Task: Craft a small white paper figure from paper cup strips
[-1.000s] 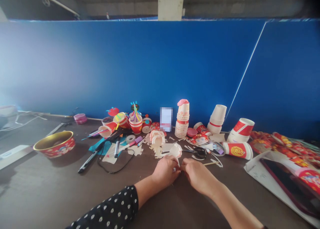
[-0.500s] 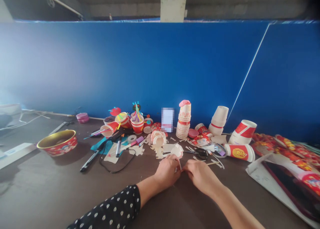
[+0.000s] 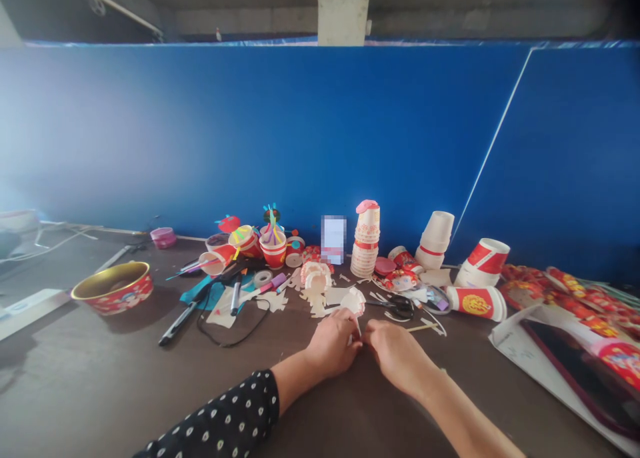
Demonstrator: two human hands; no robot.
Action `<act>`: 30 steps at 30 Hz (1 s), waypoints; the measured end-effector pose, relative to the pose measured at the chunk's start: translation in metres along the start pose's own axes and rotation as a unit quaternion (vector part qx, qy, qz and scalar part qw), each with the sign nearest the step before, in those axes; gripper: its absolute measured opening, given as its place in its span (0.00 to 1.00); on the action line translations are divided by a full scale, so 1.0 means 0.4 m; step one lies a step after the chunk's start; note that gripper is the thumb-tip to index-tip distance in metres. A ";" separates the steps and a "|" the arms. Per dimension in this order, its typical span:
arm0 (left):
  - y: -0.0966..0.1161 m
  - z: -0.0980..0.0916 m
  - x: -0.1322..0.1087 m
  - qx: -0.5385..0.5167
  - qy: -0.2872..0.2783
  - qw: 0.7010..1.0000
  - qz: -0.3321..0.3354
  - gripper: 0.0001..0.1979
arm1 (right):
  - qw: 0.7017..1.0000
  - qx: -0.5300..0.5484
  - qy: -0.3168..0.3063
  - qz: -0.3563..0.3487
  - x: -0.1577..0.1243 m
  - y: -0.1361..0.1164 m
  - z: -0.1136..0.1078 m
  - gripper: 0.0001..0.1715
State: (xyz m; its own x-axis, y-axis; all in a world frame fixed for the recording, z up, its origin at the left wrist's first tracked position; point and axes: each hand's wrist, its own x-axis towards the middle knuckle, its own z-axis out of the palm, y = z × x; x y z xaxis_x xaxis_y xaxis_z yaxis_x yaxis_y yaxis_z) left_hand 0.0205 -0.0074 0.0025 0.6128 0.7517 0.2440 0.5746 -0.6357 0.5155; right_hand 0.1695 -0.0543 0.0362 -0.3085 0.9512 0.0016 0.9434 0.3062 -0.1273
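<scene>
Low over the table, my left hand (image 3: 333, 343) is closed around a white piece of cut paper cup (image 3: 354, 302), whose scalloped, pink-edged end sticks out beyond the fingers. A thin white edge of it shows along the fingertips. Close on its right is my right hand (image 3: 395, 353), fingers bent and pressed together near that edge; whatever they pinch is hidden. Just beyond the hands lie another cut cup piece (image 3: 317, 279) and black-handled scissors (image 3: 400, 306).
A gold-lined bowl (image 3: 114, 289) stands left. Pens, a tape roll (image 3: 263, 279) and decorated cups (image 3: 273, 250) lie behind it. A stack of paper cups (image 3: 365, 245) stands at the back. To the right are a lying red cup (image 3: 477, 303) and a dark tablet (image 3: 580, 375).
My right hand's fingers have shifted slightly beside the cup piece. My left hand keeps its hold. The whole view has moved a little.
</scene>
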 end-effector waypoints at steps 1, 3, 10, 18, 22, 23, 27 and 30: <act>0.000 0.000 0.000 0.003 0.001 1.000 0.001 0.03 | 1.000 0.003 -0.001 0.001 0.000 0.000 -0.002 0.16; 0.002 0.001 0.000 0.010 0.001 1.000 0.000 0.03 | 1.000 0.012 -0.001 0.001 -0.003 0.002 -0.002 0.16; 0.000 0.009 0.001 0.033 0.006 0.999 0.004 0.03 | 0.999 0.037 -0.002 -0.019 -0.012 0.017 0.004 0.16; -0.002 0.012 0.000 0.026 0.015 0.999 0.009 0.04 | 1.000 0.006 -0.013 0.002 -0.015 -0.012 -0.014 0.18; 0.005 0.011 -0.001 0.033 0.019 0.999 -0.010 0.04 | 1.000 -0.012 -0.011 0.013 -0.013 -0.019 -0.013 0.20; 0.006 0.012 -0.001 0.036 0.021 0.999 -0.012 0.04 | 1.000 -0.014 -0.012 0.015 -0.013 -0.021 -0.014 0.20; -0.001 0.019 0.000 0.042 0.032 0.999 -0.013 0.04 | 0.999 -0.025 -0.022 0.013 -0.015 -0.028 -0.022 0.22; -0.011 0.025 0.001 0.036 0.041 0.999 0.002 0.03 | 0.999 -0.038 -0.024 0.001 -0.014 -0.030 -0.023 0.23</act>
State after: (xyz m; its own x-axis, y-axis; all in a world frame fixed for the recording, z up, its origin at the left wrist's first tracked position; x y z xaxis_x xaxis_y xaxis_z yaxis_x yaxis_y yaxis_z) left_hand 0.0236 -0.0061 -0.0081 0.5710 0.7587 0.3135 0.6118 -0.6479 0.4537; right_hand 0.1611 -0.0631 0.0468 -0.3103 0.9495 -0.0465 0.9500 0.3080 -0.0507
